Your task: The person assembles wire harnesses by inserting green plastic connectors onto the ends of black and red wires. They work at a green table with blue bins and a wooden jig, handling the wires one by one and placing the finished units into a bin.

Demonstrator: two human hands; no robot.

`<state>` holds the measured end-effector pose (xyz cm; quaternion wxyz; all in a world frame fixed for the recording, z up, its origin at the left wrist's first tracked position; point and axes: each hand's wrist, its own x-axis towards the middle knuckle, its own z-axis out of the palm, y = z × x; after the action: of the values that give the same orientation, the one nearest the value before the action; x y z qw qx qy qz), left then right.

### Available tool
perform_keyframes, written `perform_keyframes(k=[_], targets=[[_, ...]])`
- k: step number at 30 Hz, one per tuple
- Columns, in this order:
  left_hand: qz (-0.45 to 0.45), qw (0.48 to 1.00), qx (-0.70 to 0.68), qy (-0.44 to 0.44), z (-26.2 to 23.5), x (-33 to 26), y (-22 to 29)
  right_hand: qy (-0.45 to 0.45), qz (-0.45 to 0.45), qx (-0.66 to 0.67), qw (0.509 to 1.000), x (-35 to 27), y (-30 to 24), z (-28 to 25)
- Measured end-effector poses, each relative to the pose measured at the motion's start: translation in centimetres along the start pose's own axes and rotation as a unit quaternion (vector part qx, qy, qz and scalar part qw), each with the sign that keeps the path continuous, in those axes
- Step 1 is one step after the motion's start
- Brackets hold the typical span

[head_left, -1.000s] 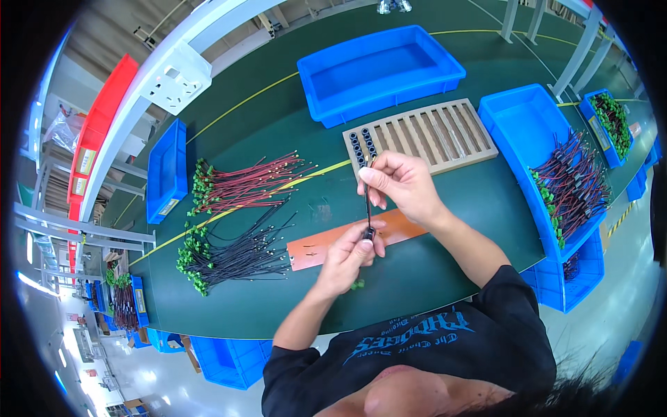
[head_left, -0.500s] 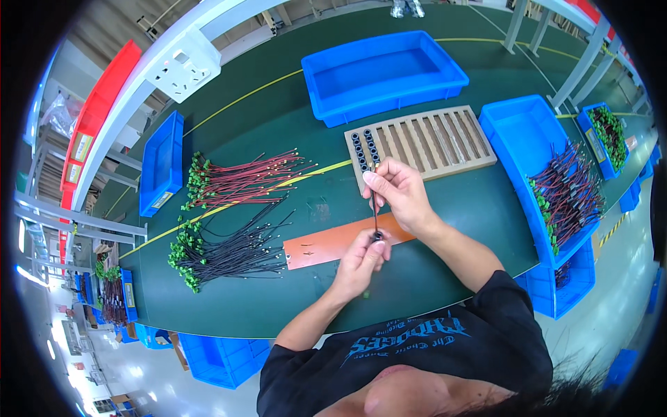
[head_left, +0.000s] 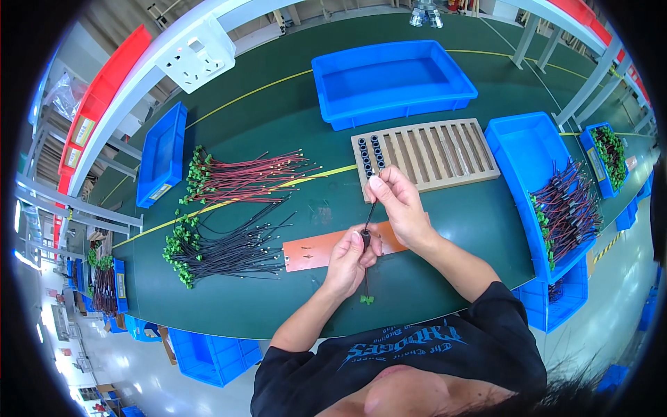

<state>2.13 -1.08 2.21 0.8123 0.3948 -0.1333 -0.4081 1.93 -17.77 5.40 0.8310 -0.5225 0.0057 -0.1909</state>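
Over the orange strip [head_left: 313,251], my left hand [head_left: 345,264] is closed around a small black cylindrical core [head_left: 365,238]. A thin dark wire [head_left: 369,217] runs up from the core to my right hand [head_left: 403,208], which pinches its upper end between thumb and fingers. Below my left hand dangles more of the wire, ending in a green connector [head_left: 366,299]. Just beyond my right hand, a slotted tan rack [head_left: 455,179] carries two columns of black cores [head_left: 376,147] in its left slots. Its other slots hold no black cores.
Left lie red wires [head_left: 250,177] and black wires [head_left: 233,251], each with green connectors. Blue trays stand at the back [head_left: 396,108], far left [head_left: 163,156] and right [head_left: 511,132], the last holding finished-looking wire bundles [head_left: 566,208]. A socket box [head_left: 198,55] hangs on the frame.
Both hands stay together, tilted slightly differently, with the core now upright in the left fingers. The green connector hangs more plainly below. The whole view has shifted a little.
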Motion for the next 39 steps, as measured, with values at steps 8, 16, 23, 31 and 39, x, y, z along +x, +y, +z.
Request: perform_keyframes(k=[8, 16, 23, 31, 39], targets=[[0.019, 0.998, -0.033, -0.041, 0.8, -0.2, -3.8, 0.062, 0.009, 0.071, 0.995, -0.3, 1.0, 1.1], [-0.017, 0.998, -0.058, -0.025, 0.0, -0.4, -2.3, -0.009, 0.043, -0.06, 0.997, 0.0, -0.1, 0.0], [-0.013, 0.996, -0.084, -0.028, -0.3, -0.4, -2.2, -0.025, 0.059, -0.087, 0.994, -0.2, 0.2, -0.4], [-0.029, 0.999, 0.008, -0.04, -0.1, -0.1, -2.3, -0.028, 0.126, 0.021, 0.991, -0.1, 1.2, -1.1], [0.06, 0.993, 0.092, 0.047, -1.4, 0.5, -3.7, 0.019, 0.194, 0.097, 0.976, 0.6, -0.4, -0.6]])
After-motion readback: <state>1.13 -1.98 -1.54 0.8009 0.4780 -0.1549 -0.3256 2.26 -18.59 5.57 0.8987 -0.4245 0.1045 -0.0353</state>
